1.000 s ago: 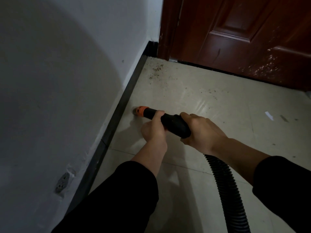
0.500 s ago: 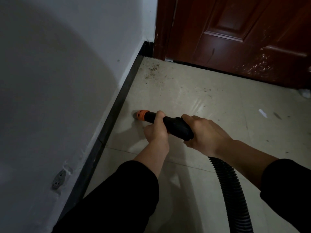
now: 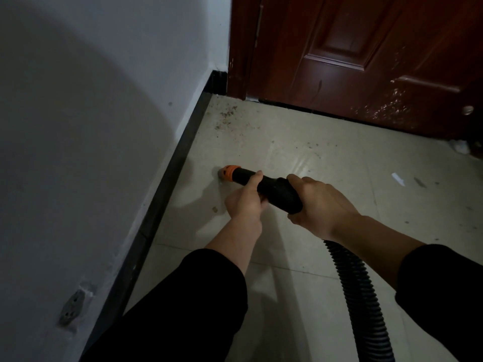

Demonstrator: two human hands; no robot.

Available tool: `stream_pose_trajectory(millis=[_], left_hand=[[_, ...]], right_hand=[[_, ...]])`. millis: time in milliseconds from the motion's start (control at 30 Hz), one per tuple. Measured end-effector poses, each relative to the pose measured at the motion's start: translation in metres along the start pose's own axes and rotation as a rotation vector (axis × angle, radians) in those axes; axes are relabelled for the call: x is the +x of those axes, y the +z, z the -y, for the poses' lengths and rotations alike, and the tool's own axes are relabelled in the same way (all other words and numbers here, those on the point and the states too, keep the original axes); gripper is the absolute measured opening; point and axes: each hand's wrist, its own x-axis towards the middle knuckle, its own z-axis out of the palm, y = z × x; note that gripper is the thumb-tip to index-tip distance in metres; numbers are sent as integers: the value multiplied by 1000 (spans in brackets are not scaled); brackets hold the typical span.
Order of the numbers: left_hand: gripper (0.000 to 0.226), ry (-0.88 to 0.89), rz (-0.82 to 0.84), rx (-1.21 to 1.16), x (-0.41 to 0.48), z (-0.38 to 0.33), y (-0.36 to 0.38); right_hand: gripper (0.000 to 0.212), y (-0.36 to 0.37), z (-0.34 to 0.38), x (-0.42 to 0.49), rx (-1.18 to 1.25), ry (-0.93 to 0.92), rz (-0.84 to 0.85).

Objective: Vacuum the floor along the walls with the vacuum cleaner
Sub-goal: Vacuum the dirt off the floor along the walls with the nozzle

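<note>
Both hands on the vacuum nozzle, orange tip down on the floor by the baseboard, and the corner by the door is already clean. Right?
Not quite. Both hands, left and right, do grip the vacuum nozzle, orange tip at the floor by the baseboard. But the corner by the door is not clean: the head view shows dark debris there.

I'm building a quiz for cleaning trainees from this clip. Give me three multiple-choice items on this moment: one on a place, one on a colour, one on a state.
1. Where is the thickest dirt on the floor?
A. in the corner by the door
B. under the hose
C. beside the wall socket

2. What colour is the nozzle's collar?
A. blue
B. orange
C. white

3. How is the vacuum nozzle held?
A. left hand only
B. lying loose on the floor
C. both hands gripping it

Answers: 1 A, the dirt lies by the door. 2 B, the collar is orange. 3 C, the left hand and the right hand wrap the vacuum nozzle.
</note>
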Motion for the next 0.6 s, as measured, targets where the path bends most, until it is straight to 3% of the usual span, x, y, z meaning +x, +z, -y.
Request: stream_pose_trajectory(millis=[433, 600], left_hand=[[34, -18, 45, 38, 8, 11, 19], [29, -44, 97, 101, 0, 25, 22]], right_hand=[[35, -1, -23, 0, 29, 50, -8], [36, -4, -35, -18, 33, 65, 3]])
